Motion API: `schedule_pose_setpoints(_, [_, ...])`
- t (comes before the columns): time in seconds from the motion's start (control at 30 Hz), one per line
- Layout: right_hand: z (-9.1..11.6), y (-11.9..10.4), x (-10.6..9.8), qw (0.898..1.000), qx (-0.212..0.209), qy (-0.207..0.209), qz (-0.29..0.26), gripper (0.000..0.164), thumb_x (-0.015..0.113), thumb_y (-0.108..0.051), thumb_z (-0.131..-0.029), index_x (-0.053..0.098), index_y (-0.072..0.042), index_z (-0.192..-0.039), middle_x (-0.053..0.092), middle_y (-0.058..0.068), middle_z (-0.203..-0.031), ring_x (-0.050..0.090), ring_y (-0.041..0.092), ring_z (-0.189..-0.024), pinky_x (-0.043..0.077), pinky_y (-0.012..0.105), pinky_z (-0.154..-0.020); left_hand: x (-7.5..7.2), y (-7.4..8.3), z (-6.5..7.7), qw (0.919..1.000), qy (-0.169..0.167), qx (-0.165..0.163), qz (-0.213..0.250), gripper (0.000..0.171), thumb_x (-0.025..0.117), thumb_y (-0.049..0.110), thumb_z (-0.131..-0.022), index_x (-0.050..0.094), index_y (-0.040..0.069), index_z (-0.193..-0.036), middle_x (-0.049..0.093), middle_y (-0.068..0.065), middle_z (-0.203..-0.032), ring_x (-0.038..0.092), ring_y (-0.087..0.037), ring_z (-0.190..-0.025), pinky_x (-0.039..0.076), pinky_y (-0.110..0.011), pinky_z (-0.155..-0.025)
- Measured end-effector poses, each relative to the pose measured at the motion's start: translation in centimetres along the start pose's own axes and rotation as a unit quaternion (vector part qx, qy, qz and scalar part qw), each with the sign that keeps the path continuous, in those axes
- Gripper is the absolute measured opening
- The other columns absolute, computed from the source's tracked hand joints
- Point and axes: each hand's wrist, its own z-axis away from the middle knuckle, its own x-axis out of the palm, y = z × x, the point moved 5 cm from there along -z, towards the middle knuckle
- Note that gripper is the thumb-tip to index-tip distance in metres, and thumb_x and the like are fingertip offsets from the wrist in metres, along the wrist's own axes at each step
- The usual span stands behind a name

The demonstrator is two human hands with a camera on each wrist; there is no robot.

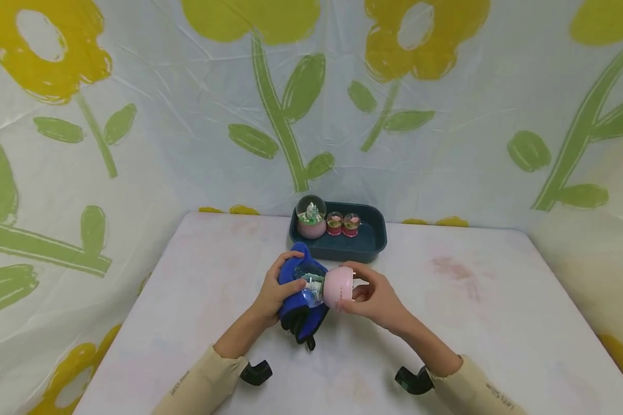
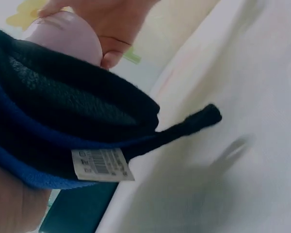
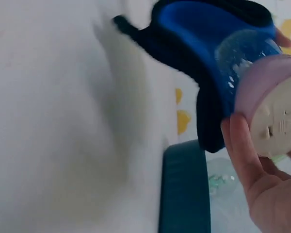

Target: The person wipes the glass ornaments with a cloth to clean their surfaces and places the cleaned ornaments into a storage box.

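Note:
Tilted on its side above the table is a snow globe [image 1: 338, 287] with a pink base and a clear dome. My right hand [image 1: 374, 294] grips the base, fingers and thumb around its edge; the pale underside [image 3: 281, 121] faces the right wrist camera. A blue cloth [image 1: 291, 308] with black edging is bunched around the dome. My left hand [image 1: 275, 291] holds that cloth against the glass, thumb over the dome's near side. A black loop [image 2: 199, 121] and a white label [image 2: 102, 164] hang from the cloth in the left wrist view.
Beyond the hands a dark teal tray [image 1: 368, 248] stands at the table's back edge. In its left part are a larger pink-based snow globe [image 1: 311, 219] and two small red-based globes [image 1: 334, 223]. A flower-printed sheet [image 1: 187, 115] hangs behind the white table [image 1: 446, 323].

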Motion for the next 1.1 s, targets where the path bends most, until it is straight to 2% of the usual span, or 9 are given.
schedule_pose_setpoints(0.13, [0.1, -0.5, 0.5, 0.99, -0.097, 0.015, 0.103, 0.078, 0.087, -0.007, -0.069, 0.048, -0.012, -0.137, 0.052, 0.009, -0.128, 0.062, 0.027, -0.094, 0.056, 0.037, -0.076, 0.0, -0.3, -0.3, 0.9996, 0.01, -0.015, 0.024, 0.051, 0.067, 0.021, -0.086, 0.046, 0.019, -0.132, 0.037, -0.018, -0.137, 0.047, -0.039, -0.115, 0.049, -0.05, -0.085])
schedule_pose_setpoints(0.27, [0.3, -1.8, 0.9, 0.945, -0.191, 0.012, 0.265, 0.084, 0.091, -0.008, -0.061, 0.052, -0.014, -0.136, 0.047, 0.008, -0.138, 0.052, 0.025, -0.116, 0.053, 0.042, -0.086, 0.1, -0.3, -0.4, 0.9993, 0.016, -0.001, -0.035, 0.054, 0.074, 0.023, -0.083, 0.049, 0.019, -0.131, 0.041, -0.017, -0.135, 0.05, -0.037, -0.113, 0.051, -0.047, -0.084])
schedule_pose_setpoints(0.37, [0.4, -2.7, 1.0, 0.915, -0.221, -0.004, 0.338, 0.086, 0.093, -0.013, -0.059, 0.054, -0.019, -0.135, 0.046, 0.009, -0.141, 0.05, 0.025, -0.121, 0.051, 0.044, -0.088, 0.1, -0.4, -0.4, 0.995, 0.012, 0.018, -0.097, 0.054, 0.078, 0.025, -0.081, 0.053, 0.022, -0.128, 0.043, -0.015, -0.134, 0.051, -0.036, -0.112, 0.051, -0.046, -0.084])
schedule_pose_setpoints(0.43, [0.3, -2.8, 0.8, 0.922, -0.208, -0.015, 0.326, 0.085, 0.093, -0.016, -0.059, 0.055, -0.019, -0.135, 0.049, 0.009, -0.138, 0.053, 0.024, -0.116, 0.053, 0.043, -0.084, 0.1, -0.4, -0.2, 0.9902, 0.008, 0.031, -0.136, 0.052, 0.08, 0.027, -0.08, 0.054, 0.024, -0.125, 0.043, -0.012, -0.136, 0.051, -0.036, -0.113, 0.05, -0.047, -0.085])
schedule_pose_setpoints(0.57, [-0.4, -1.7, 0.4, 0.976, -0.093, -0.03, 0.195, 0.078, 0.092, -0.023, -0.065, 0.055, -0.016, -0.133, 0.057, 0.005, -0.124, 0.063, 0.023, -0.091, 0.056, 0.038, -0.073, -0.1, -0.3, 0.3, 0.9798, 0.006, 0.052, -0.193, 0.05, 0.081, 0.03, -0.078, 0.055, 0.03, -0.12, 0.045, -0.008, -0.136, 0.05, -0.035, -0.114, 0.05, -0.048, -0.085])
schedule_pose_setpoints(0.63, [-0.8, -0.6, 0.3, 0.993, -0.019, -0.04, 0.112, 0.071, 0.088, -0.023, -0.071, 0.055, -0.013, -0.132, 0.058, 0.006, -0.12, 0.061, 0.027, -0.087, 0.056, 0.037, -0.071, -0.2, -0.1, 0.6, 0.9751, 0.007, 0.062, -0.213, 0.051, 0.083, 0.03, -0.076, 0.055, 0.032, -0.119, 0.046, -0.008, -0.135, 0.05, -0.036, -0.113, 0.05, -0.049, -0.084])
schedule_pose_setpoints(0.8, [-1.1, 2.1, 0.6, 0.993, 0.099, -0.072, 0.003, 0.067, 0.082, -0.015, -0.077, 0.045, -0.007, -0.132, 0.049, 0.014, -0.124, 0.059, 0.033, -0.096, 0.054, 0.037, -0.079, -0.6, 0.5, 0.6, 0.9671, 0.053, 0.075, -0.237, 0.057, 0.086, 0.031, -0.073, 0.056, 0.033, -0.121, 0.048, -0.008, -0.136, 0.051, -0.036, -0.115, 0.05, -0.053, -0.085])
schedule_pose_setpoints(0.93, [-0.7, 2.9, 1.1, 0.993, 0.092, -0.069, 0.01, 0.075, 0.084, -0.009, -0.069, 0.038, -0.007, -0.128, 0.044, 0.015, -0.124, 0.059, 0.032, -0.096, 0.053, 0.038, -0.08, -1.1, 0.5, 0.2, 0.9664, 0.106, 0.065, -0.225, 0.059, 0.085, 0.033, -0.073, 0.055, 0.034, -0.124, 0.045, -0.007, -0.14, 0.047, -0.036, -0.121, 0.045, -0.058, -0.09])
schedule_pose_setpoints(1.1, [0.0, 2.9, 0.7, 0.996, 0.086, -0.031, 0.0, 0.078, 0.086, -0.007, -0.066, 0.039, -0.008, -0.129, 0.045, 0.013, -0.127, 0.057, 0.033, -0.098, 0.054, 0.038, -0.078, -1.6, 0.4, -0.2, 0.979, 0.111, 0.05, -0.164, 0.058, 0.082, 0.028, -0.077, 0.054, 0.028, -0.127, 0.042, -0.008, -0.142, 0.044, -0.036, -0.124, 0.041, -0.058, -0.094])
